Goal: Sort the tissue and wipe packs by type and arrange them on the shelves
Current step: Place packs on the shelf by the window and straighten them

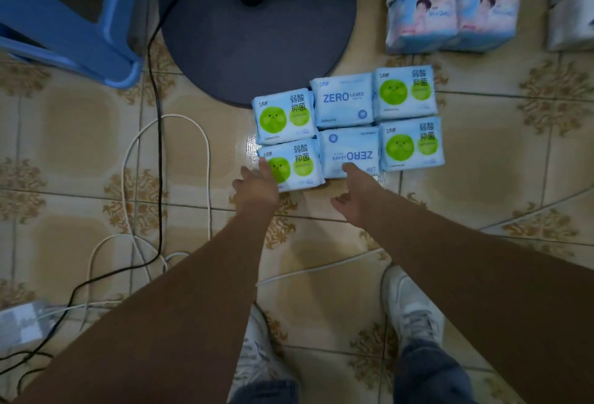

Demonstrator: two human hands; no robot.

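Packs lie in a block of six on the tiled floor (482, 185), two rows of three, just in front of the round dark stand base (257, 33). Going left to right: a blue plastic stool (74, 17) stands at the far left, with black (157, 146) and white cables (205, 152) trailing over the tiles beside it. My left hand (257, 183) reaches to the near-left green-dot pack (294, 164), its straight fingers resting on the pack's left edge without curling round it. Behind that pack sits another green-dot pack (284, 115). My right hand (353, 197) stretches toward the upside-down ZERO pack (350, 151) in the middle of the near row, fingers loosely extended, tips at its near edge, holding nothing. An upright ZERO pack (342, 99) lies behind it. Two more green-dot packs (408, 117) close the block on the right. Further back on the right lies a bundle of pale blue tissue packs (453, 4).
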